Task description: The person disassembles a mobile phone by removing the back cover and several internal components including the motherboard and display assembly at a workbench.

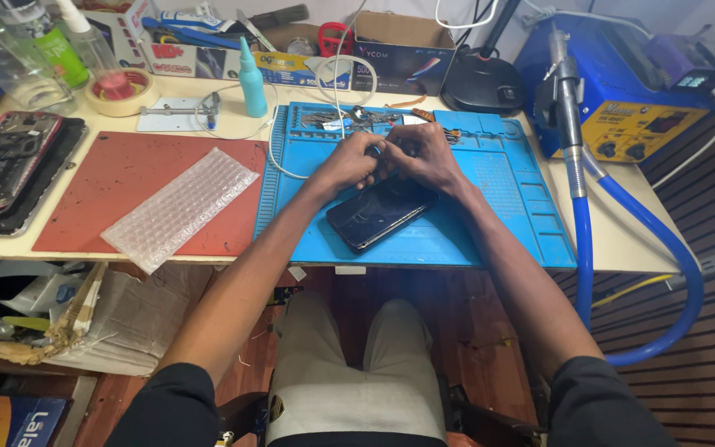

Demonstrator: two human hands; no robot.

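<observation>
Glossy black smartphone [380, 212], ribbed blue mat [498, 223]

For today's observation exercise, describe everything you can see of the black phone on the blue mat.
The black phone is a slim, glossy slab with rounded corners, its dark glass catching reflections. It lies flat and diagonal on the blue mat, near the front edge. The left hand and right hand meet over its upper end, hiding that end; the fingers seem to touch it.
</observation>
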